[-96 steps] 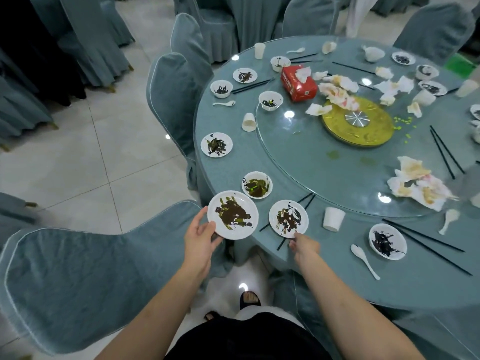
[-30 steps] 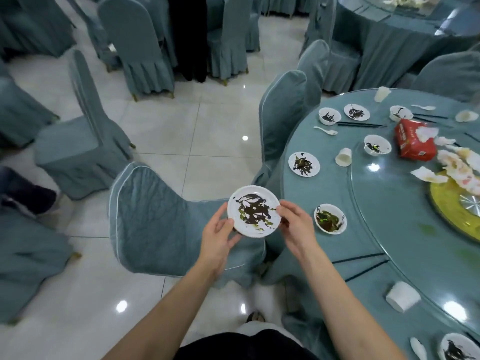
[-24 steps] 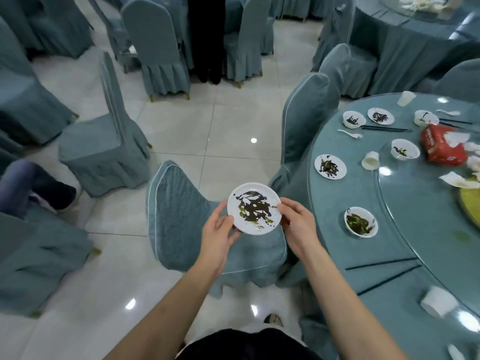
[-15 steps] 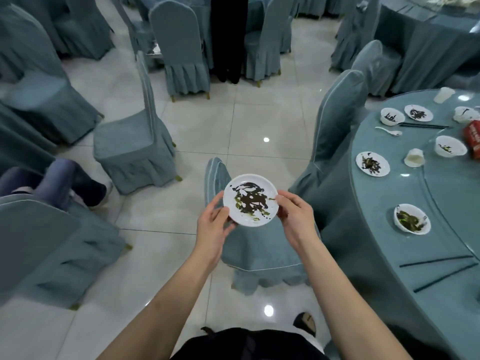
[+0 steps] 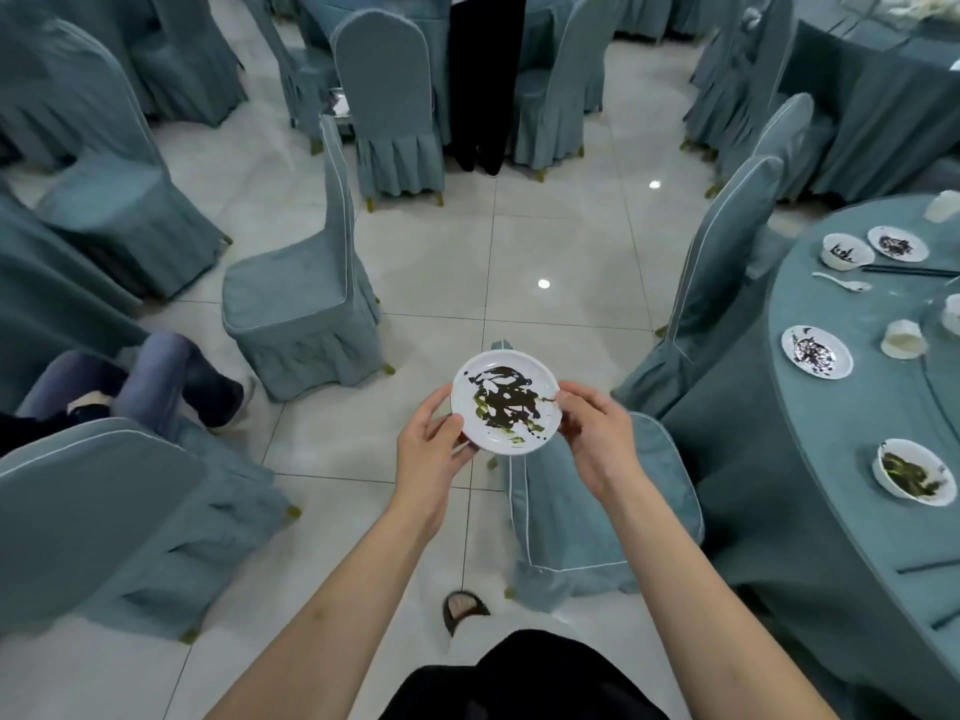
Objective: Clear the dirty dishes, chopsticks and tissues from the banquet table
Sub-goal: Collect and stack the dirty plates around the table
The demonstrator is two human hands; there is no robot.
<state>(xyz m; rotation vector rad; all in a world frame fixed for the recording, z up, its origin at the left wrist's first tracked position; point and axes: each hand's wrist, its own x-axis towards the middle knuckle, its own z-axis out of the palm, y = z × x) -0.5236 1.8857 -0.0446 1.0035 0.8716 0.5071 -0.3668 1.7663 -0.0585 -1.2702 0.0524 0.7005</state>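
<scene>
Gripped at opposite rims by left hand (image 5: 431,454) and right hand (image 5: 597,433), frame centre: sauce-smeared plate (image 5: 506,401), probably stiff, light, breakable, possibly slick.

The round table (image 5: 831,511), draped in teal cloth, fills the right edge. On it lie a bowl (image 5: 915,472) smeared green and dark, a stained small plate (image 5: 816,351), an overturned cup (image 5: 903,339), a white spoon (image 5: 841,281), another bowl (image 5: 847,251) beside a second plate (image 5: 897,243), and dark chopsticks (image 5: 911,271) (partly cut off by the frame).
</scene>
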